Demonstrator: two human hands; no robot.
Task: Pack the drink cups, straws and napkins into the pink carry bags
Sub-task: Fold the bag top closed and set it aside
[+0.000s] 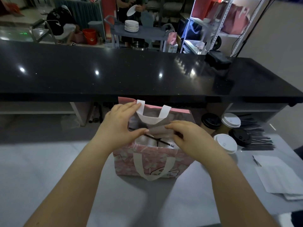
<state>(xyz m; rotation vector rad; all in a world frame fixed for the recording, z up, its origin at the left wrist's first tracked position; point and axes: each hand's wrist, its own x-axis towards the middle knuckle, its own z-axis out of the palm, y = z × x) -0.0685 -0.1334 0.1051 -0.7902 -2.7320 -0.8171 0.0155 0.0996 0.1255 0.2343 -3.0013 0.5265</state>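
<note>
A pink carry bag (pixel 183 158) with white handles stands open on the grey table, with white-lidded cups (pixel 146 140) and a black straw (pixel 164 142) inside. My left hand (pixel 118 126) hovers over the bag's left rim, fingers straight, fingertips at the far white handle (pixel 150 119). My right hand (pixel 188 140) reaches over the right rim with its fingers bent down into the opening; what they touch is hidden. Right of the bag stand several lidded cups (pixel 225 143), black and white, beside a pile of black straws (pixel 257 136) and white napkins (pixel 282 176).
A raised black counter (pixel 114 74) runs across just behind the bag, with a dark device (pixel 218 60) at its right end. Beyond it, a person holds a plate by a cart with stacked plates (pixel 131 26). Metal shelving (pixel 213 25) is at the back right.
</note>
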